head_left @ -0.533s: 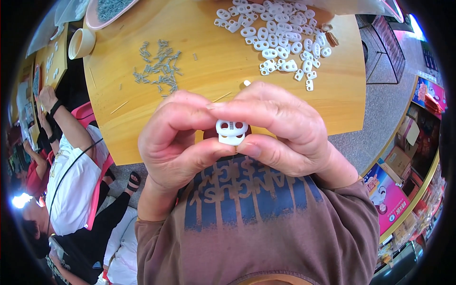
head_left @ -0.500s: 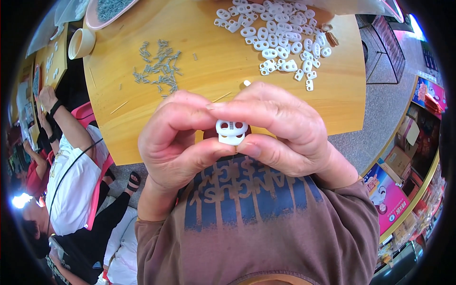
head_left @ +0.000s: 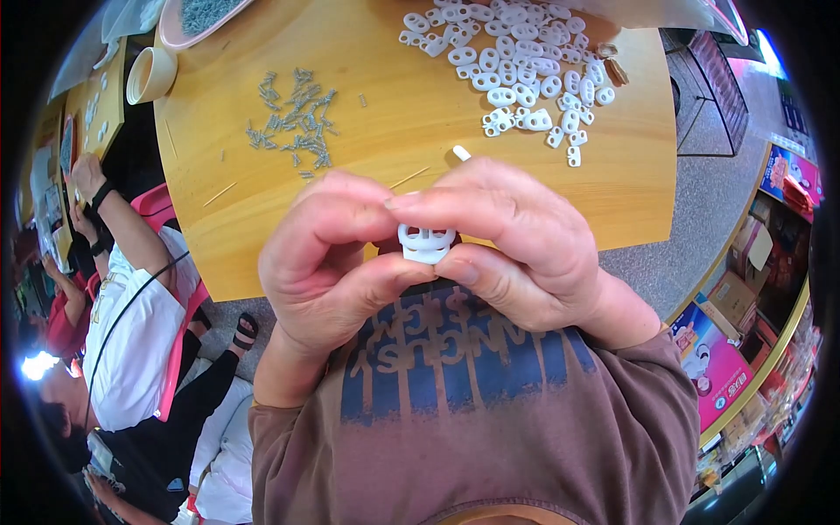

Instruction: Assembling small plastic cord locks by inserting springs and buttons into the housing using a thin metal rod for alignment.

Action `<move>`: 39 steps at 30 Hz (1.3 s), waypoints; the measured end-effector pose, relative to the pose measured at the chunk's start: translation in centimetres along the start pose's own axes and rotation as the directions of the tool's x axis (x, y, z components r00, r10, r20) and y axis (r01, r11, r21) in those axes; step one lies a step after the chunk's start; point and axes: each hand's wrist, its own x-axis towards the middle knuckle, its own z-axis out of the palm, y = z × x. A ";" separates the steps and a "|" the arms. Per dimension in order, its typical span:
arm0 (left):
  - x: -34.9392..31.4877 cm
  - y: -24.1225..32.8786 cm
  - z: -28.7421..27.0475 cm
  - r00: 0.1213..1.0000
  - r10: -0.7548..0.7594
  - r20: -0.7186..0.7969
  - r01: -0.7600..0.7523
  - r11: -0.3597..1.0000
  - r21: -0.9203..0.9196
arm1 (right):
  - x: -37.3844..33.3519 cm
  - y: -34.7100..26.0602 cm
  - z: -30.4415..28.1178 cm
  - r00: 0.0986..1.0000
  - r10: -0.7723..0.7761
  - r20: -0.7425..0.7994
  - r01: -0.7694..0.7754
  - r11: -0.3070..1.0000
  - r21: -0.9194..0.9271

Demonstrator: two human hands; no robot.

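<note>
Close to my chest, just off the table's near edge, both hands hold a white plastic two-hole cord lock (head_left: 427, 245). My left hand (head_left: 319, 254) is closed on its left side, thumb below and index finger above. From the other side my right hand (head_left: 521, 245) pinches it the same way, with the two thumb tips nearly meeting under it. A thin upright piece shows in the middle of its upper part. My fingertips cover its edges. Beyond my hands lie small loose metal springs (head_left: 302, 122) on the left and a pile of white cord lock parts (head_left: 525, 52) on the right.
Wooden toothpicks (head_left: 220, 193) and a small white piece (head_left: 461, 153) lie on the wooden table (head_left: 376, 96). A pinkish bowl of springs (head_left: 206, 17) and a cream ring-shaped container (head_left: 150, 76) sit at the far left. Seated people (head_left: 144, 324) are on the left; shelves (head_left: 744, 297) stand right.
The cord lock looks flatter between my fingers, its holes narrower; whether it was tilted or squeezed I cannot tell. My hands stay in nearly the same place. The table view shifts slightly.
</note>
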 end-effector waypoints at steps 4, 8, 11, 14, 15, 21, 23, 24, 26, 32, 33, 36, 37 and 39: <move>-0.1 0.0 -0.1 0.999 0.042 -0.004 -0.042 0.997 0.070 | -0.2 -0.1 0.3 0.999 -0.014 -0.032 0.014 1.000 -0.014; -0.5 0.3 0.0 1.000 0.007 0.001 -0.007 0.995 0.101 | -0.3 -0.1 0.4 1.000 -0.022 0.001 0.022 1.000 -0.014; -0.6 0.3 0.0 1.000 -0.021 -0.020 0.022 0.998 0.050 | -0.2 -0.1 0.5 1.000 -0.019 -0.012 0.019 1.000 0.005; -0.3 0.2 0.0 0.999 0.020 -0.027 -0.018 0.998 0.056 | 0.1 0.0 0.7 0.998 -0.047 -0.045 0.047 0.999 -0.004; -0.1 0.2 0.0 0.998 0.050 -0.036 -0.048 0.997 0.058 | 0.2 -0.2 0.7 0.999 -0.016 -0.050 0.017 0.999 0.034; 0.2 0.2 -0.2 0.999 0.045 -0.010 -0.045 0.999 -0.007 | 0.4 -0.1 0.7 0.999 -0.016 -0.051 0.020 0.996 0.087; 0.2 0.2 0.0 0.999 0.039 -0.013 -0.040 0.999 -0.037 | 0.4 -0.1 0.6 0.999 -0.007 -0.047 0.011 0.994 0.105; 0.2 0.2 0.0 0.999 0.033 -0.016 -0.034 0.997 -0.067 | 0.3 -0.1 0.6 0.999 -0.003 -0.043 0.008 0.994 0.113; 0.1 0.2 0.1 0.999 0.037 -0.017 -0.038 0.997 -0.063 | 0.2 -0.2 0.5 0.999 -0.001 -0.040 0.006 0.993 0.120; 0.1 -0.1 0.2 0.999 0.032 -0.018 -0.034 0.995 -0.093 | 0.3 0.2 0.4 0.999 -0.023 -0.033 0.027 0.993 0.113; 0.2 -0.3 0.1 0.999 0.029 -0.019 -0.030 0.996 -0.086 | 0.3 0.2 0.2 1.000 0.002 -0.021 0.001 0.992 0.129; 0.8 -0.1 0.2 0.999 0.034 -0.002 -0.034 0.994 -0.103 | 0.5 -0.1 -0.1 0.999 0.026 -0.020 -0.023 0.990 0.139; 0.8 -0.1 0.2 0.999 0.042 -0.006 -0.042 0.995 -0.096 | 0.7 -0.1 -0.1 1.000 0.019 -0.017 -0.016 0.988 0.152; 0.4 0.1 0.2 1.000 -0.009 -0.029 0.005 0.993 -0.115 | 0.7 -0.6 -0.2 0.999 0.053 -0.003 -0.052 0.985 0.162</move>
